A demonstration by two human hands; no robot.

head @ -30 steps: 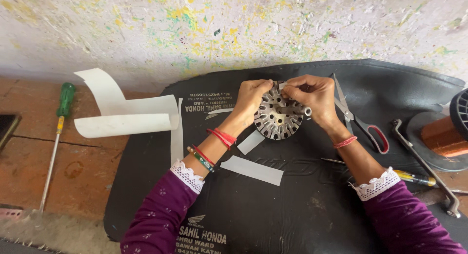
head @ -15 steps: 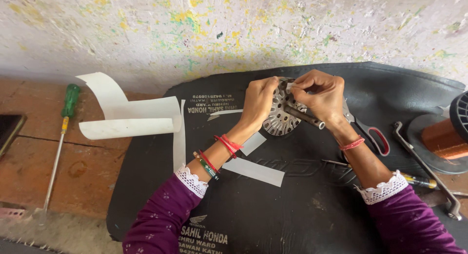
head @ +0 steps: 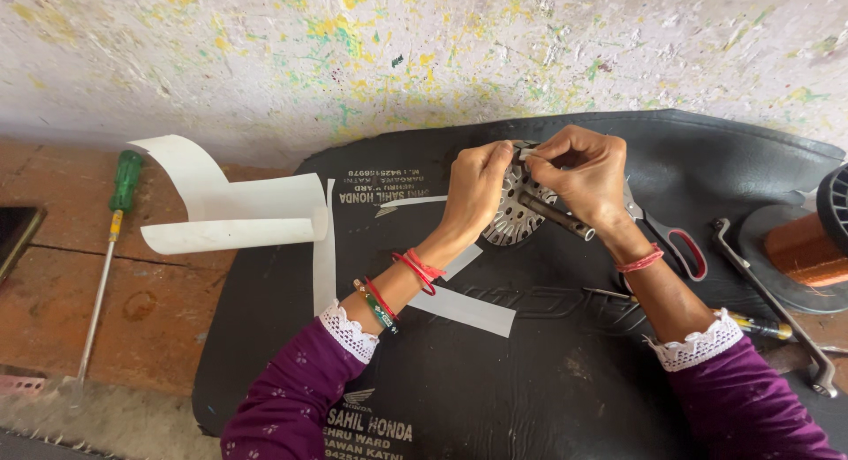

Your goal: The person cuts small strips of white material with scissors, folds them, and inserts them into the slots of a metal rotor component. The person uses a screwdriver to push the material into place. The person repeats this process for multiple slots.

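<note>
Near the black mat's [head: 495, 372] middle, your left hand [head: 477, 182] clamps the slotted stator core [head: 517, 208]; your right hand [head: 579, 173] pinches a white insulation strip [head: 527, 154]. Tilt it and the strip may crease or miss its slot.

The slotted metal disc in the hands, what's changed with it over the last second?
Both hands, left hand and right hand, have tilted the slotted metal disc from face-on to more edge-on, its shaft now pointing toward the person. The paper strips and the screwdriver stayed put.
</note>
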